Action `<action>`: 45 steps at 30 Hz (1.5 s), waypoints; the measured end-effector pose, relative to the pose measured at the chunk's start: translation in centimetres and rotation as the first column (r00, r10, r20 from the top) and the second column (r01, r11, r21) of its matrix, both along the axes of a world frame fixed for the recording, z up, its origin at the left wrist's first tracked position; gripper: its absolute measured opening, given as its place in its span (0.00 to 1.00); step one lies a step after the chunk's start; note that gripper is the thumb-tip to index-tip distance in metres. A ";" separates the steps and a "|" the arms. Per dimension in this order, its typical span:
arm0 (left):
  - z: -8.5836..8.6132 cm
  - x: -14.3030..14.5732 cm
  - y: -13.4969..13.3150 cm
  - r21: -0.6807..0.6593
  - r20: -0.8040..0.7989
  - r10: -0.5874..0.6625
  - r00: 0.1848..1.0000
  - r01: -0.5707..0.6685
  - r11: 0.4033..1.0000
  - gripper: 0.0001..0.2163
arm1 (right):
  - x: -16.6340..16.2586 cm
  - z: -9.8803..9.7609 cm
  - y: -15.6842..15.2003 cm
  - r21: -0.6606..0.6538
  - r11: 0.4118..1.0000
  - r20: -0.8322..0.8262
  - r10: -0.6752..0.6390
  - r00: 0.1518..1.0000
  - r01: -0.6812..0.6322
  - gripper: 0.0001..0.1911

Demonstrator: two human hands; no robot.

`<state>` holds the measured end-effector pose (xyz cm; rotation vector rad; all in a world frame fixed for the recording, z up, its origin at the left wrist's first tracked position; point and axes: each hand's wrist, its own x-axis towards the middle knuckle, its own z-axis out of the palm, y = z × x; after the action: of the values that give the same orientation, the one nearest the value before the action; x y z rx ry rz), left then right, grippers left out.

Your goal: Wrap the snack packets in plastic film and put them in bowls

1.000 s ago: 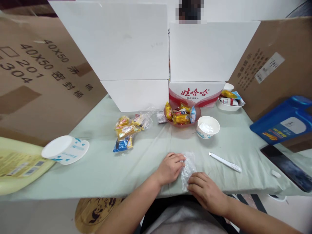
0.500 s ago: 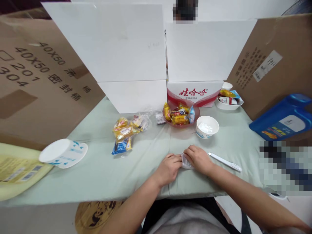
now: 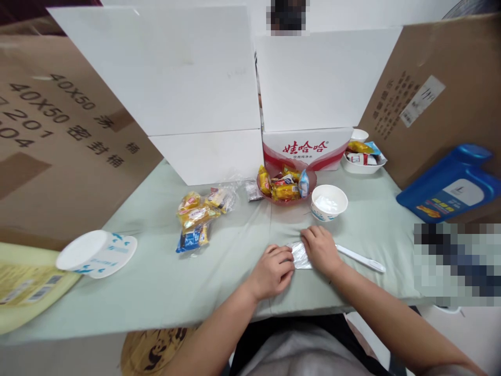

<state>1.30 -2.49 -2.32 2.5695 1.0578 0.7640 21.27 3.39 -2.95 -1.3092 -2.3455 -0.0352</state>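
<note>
A small piece of clear, crinkled plastic, perhaps a bag (image 3: 300, 256), lies on the table between my hands near the front edge. My left hand (image 3: 273, 270) grips its left edge, fingers curled. At the other end, my right hand (image 3: 321, 251) has its fingers bent down over the plastic and holds it against the cloth. Just right of that hand, a white utility knife (image 3: 360, 258) is partly hidden behind the wrist. Beyond it stands a white paper bowl (image 3: 329, 202) with something whitish and clear inside.
A reddish bowl (image 3: 286, 200) of wrapped snacks stands at the back. Snacks in clear bags (image 3: 198, 215) lie left of centre. A paper bowl (image 3: 96, 254) rests on its side at left. Cardboard boxes (image 3: 74, 136) wall the table; a blue bottle (image 3: 450, 183) leans right.
My hands have moved slightly apart, and the plastic between them now lies wider and flatter. The whole view has shifted a little; the other objects stay in place.
</note>
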 end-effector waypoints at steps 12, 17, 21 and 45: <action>-0.6 -0.2 -0.3 0.053 0.179 0.317 0.931 -0.331 0.942 0.08 | 0.6 1.5 -4.0 -0.166 0.931 -0.033 0.325 0.945 -0.326 0.11; -0.7 -0.2 0.1 0.048 0.123 0.288 0.950 -0.295 0.954 0.07 | 3.7 7.6 2.5 0.027 0.999 -0.095 -0.025 0.995 0.027 0.14; -0.7 0.0 0.4 0.016 0.101 0.302 0.948 -0.305 0.952 0.07 | 3.7 10.1 9.3 -0.413 0.862 0.339 -0.156 0.928 0.296 0.13; 4.1 -5.7 16.1 -0.006 -0.398 0.646 0.651 -0.706 0.708 0.29 | 1.7 5.8 15.8 -0.681 0.670 0.425 0.031 0.905 0.297 0.19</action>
<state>-4.44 13.59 1.73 2.1777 2.1836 0.2849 22.97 19.17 2.90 -2.0189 -2.7220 0.7540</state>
